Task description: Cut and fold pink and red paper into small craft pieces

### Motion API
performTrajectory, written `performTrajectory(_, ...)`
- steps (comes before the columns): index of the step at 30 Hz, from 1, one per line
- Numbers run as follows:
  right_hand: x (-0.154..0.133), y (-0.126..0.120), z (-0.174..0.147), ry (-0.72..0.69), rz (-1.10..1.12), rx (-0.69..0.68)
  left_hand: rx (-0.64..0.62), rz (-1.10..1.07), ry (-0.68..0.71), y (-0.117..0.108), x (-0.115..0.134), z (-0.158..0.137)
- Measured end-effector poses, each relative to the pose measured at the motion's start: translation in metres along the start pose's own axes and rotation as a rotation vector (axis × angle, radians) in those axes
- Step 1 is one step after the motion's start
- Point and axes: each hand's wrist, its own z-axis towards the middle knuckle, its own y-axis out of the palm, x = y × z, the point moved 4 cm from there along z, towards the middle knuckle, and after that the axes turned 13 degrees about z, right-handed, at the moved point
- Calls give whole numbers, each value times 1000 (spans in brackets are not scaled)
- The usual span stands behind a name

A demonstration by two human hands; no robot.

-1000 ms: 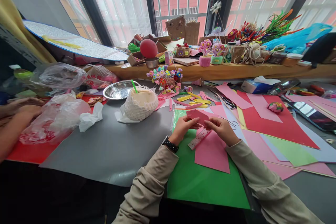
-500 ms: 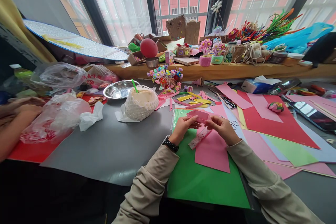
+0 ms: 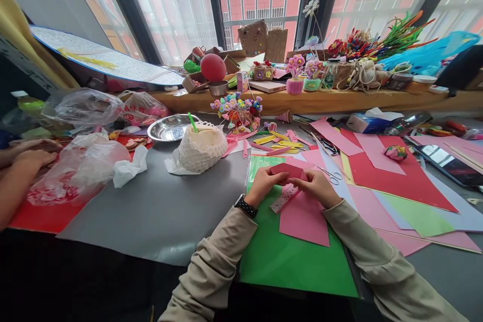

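Between my two hands is a small piece of pink paper (image 3: 290,170), raised a little above the work surface. My left hand (image 3: 264,183) pinches its left side, thumb on the near face. On the right side my right hand (image 3: 317,187) grips it in the same way, fingers closed. Below them a patterned ruler (image 3: 284,200) lies aslant on a pink sheet (image 3: 305,221). That sheet rests on a green sheet (image 3: 287,261). Silver scissors (image 3: 333,176) lie just beyond my right hand.
Yellow and pink paper strips (image 3: 283,143) lie beyond my hands. To the left stand a net-wrapped coconut (image 3: 202,148) with a green straw and a metal plate (image 3: 171,128). Coloured sheets (image 3: 400,176) and a phone (image 3: 451,161) lie right. Another person's hands (image 3: 33,156) are far left.
My right hand has shifted slightly inward and turned, its thumb now nearer my left thumb. The pink paper has tilted, and more of the scissors shows.
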Motion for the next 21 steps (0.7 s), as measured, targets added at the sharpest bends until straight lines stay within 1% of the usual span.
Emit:
performTrajectory(4,0,2,-1,26,18,4,3,20,-7,1,1,-1)
performTrajectory(8,-4,2,-3,15,33,12,10,25,-14,1,4,-3)
performTrajectory(13,-5,1,-2,13,48,-12,19,-7,-4,0,5,-2)
performTrajectory(15,-6,-1,-1,-2,97,-11,38,-31,-9,-1,4,-2)
performTrajectory(18,-5,-5,1,-15,225,13,59,-45,-25,-3,4,-3)
performTrajectory(21,-3,-9,2,-21,262,52,27,-22,-15,-4,7,-3)
